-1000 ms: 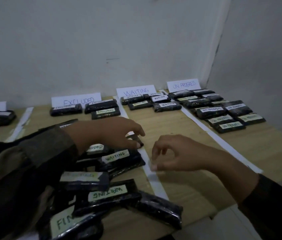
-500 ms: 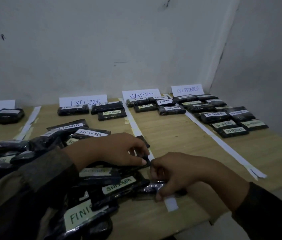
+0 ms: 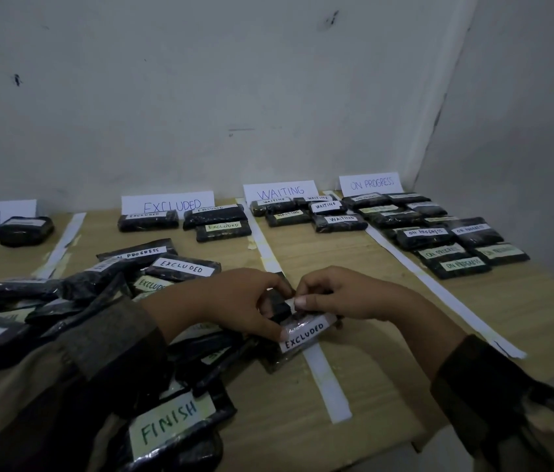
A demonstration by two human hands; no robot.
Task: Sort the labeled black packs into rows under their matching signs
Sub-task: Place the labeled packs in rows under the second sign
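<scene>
1. The pack [image 3: 304, 333] I am watching bears a white "EXCLUDED" label. It sits at the middle front of the table [image 3: 387, 328], lying across a paper strip [image 3: 331, 386].
2. Its long axis runs from near-left to far-right, and the lettering climbs towards the right.
3. The left hand [image 3: 231, 301] grasps the pack's left end, with the thumb pressed beside the label. The right hand [image 3: 347, 294] pinches the far edge with curled fingers.
4. From here the pack reads as a flat oblong wrapped in glossy, crinkled black plastic, with a matte paper label.
5. The table is pale wood with visible grain.
6. Left of the hands, a pile [image 3: 98, 294] of similar packs overlaps at mixed angles.
7. Against the wall stands the Excluded sign [image 3: 168, 204], a plain paper rectangle. Three packs [image 3: 148, 221] lie below it, long axes left to right.
</scene>
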